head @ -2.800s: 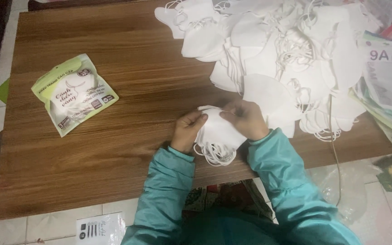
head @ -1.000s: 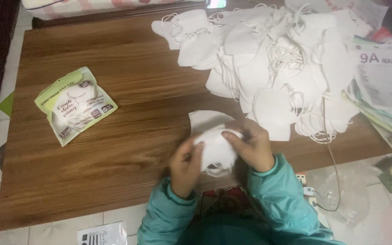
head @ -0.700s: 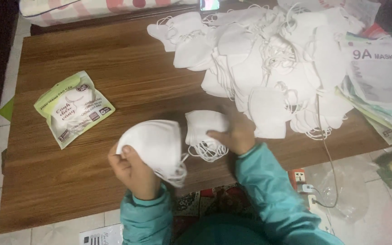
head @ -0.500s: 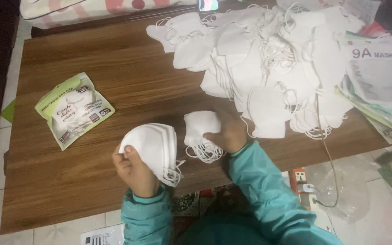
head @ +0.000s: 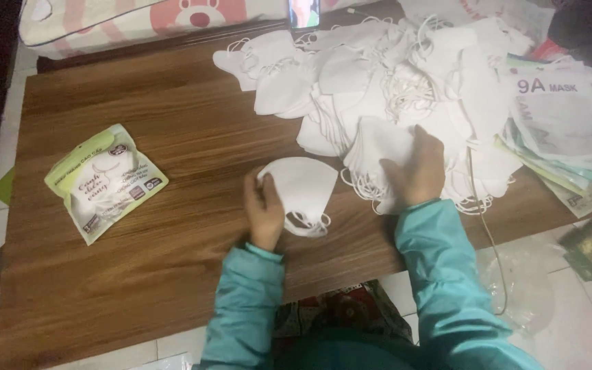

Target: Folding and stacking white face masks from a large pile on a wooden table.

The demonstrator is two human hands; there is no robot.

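Care suits this step: left hand [head: 264, 209] pins the small stack of masks [head: 303, 192] on the table [head: 173, 123] in a closed grip, while right hand [head: 416, 164] lies open on the pile [head: 405, 89], best lifting one mask only.

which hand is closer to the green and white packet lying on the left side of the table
The left hand. It rests on a small stack of white masks to the right of the green and white packet, bare wood between them. The right hand is farther right, on the big mask pile.
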